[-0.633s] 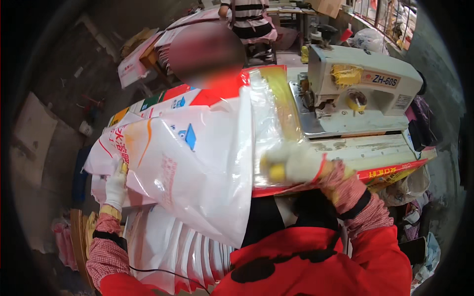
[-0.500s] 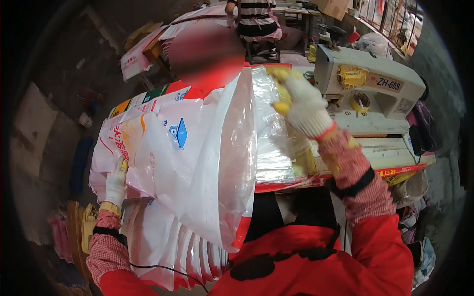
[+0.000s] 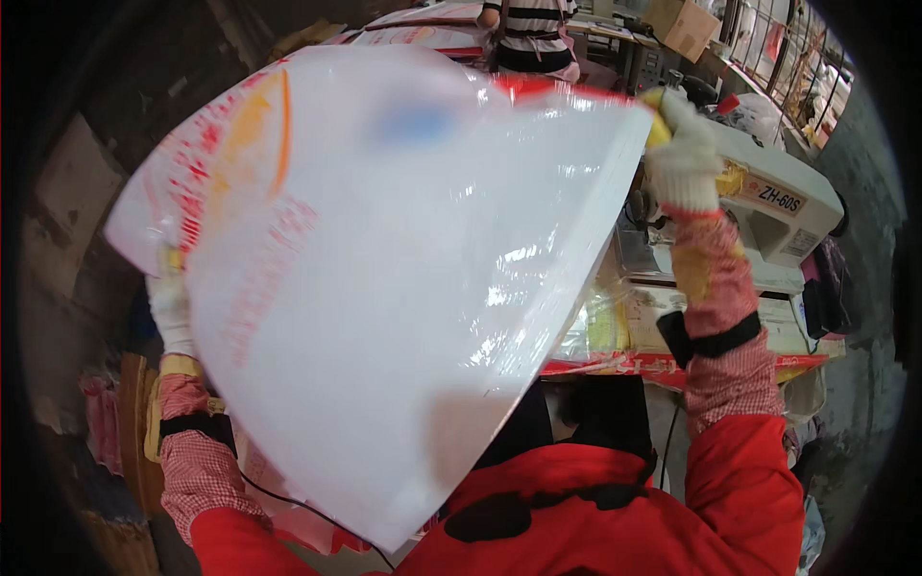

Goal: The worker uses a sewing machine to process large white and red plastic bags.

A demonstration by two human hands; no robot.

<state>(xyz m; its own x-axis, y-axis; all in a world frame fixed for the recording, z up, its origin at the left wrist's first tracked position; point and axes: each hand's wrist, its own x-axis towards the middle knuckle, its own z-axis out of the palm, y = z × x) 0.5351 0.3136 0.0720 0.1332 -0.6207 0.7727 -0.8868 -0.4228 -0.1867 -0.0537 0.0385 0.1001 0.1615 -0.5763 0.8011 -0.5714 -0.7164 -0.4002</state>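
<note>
A large white woven sack (image 3: 384,278), printed red, orange and blue, is lifted and spread between my hands. My left hand (image 3: 171,307), in a white glove with yellow fingertips, is closed on its left edge. At the far right corner of the sack my right hand (image 3: 684,149), gloved the same way, grips the edge with closed fingers. The sack's surface is slightly blurred and hides most of the worktop. Beside its lower right edge, clear plastic film (image 3: 600,322) shows on the table.
A pale sewing machine (image 3: 759,197) stands on the right of the worktable, just past my right forearm. A person in a striped top (image 3: 536,34) is at the far side. A cardboard box (image 3: 682,27) sits at the back right. A black cable (image 3: 312,507) runs below the sack.
The sack has risen off the stack and opened out wide. My right hand has moved from the clear film to the sack's corner, further right and up, and grips it.
</note>
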